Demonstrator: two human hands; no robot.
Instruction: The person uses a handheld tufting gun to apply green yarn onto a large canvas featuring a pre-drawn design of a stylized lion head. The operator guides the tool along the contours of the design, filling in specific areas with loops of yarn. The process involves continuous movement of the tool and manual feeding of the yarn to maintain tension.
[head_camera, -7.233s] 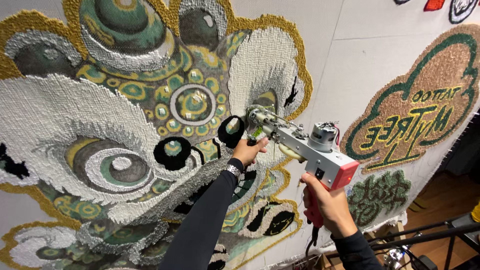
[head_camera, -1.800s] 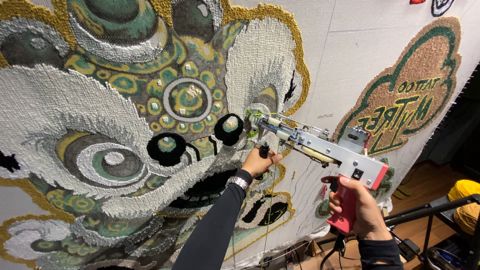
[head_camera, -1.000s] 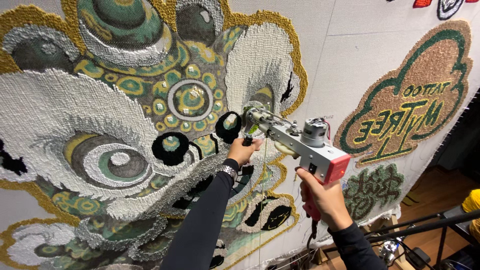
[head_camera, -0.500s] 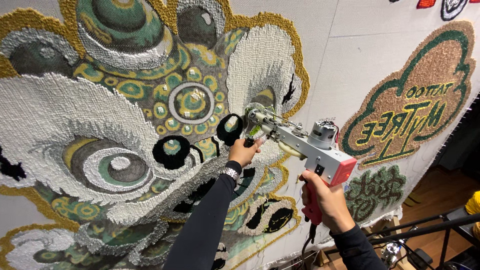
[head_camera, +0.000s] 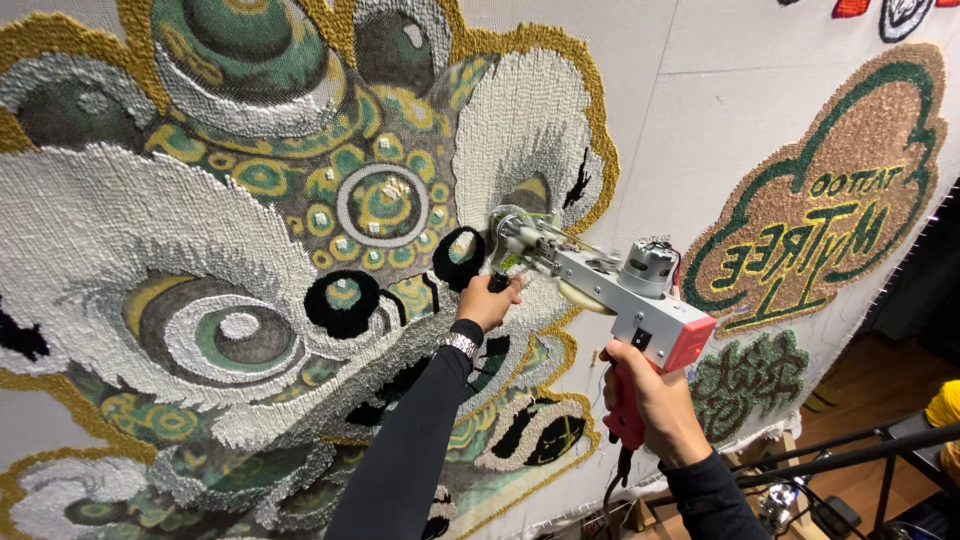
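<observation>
Head view: the tufting gun, grey-bodied with a red rear end and a small round motor on top, is held up against the stretched white cloth, its needle end touching the cloth just right of the lion face design. The right hand is closed tight around the red pistol handle below the gun's body; a black cord drops from the handle's foot. The left hand is curled shut around the front grip under the needle end, knuckles near the cloth; a metal watch band shows at the wrist above a dark sleeve.

On the cloth to the right sits a cloud-shaped tufted sign, tan inside with a dark green border and yellow-green lettering that reads mirrored. Below it is a smaller green tufted patch, partly covered by the gun's red end.

The needle tip looks blurred, so its exact contact point is hard to make out. The lion face is cut off at the left, top and bottom edges. At lower right, black metal bars and a yellow object are only partly in frame.
</observation>
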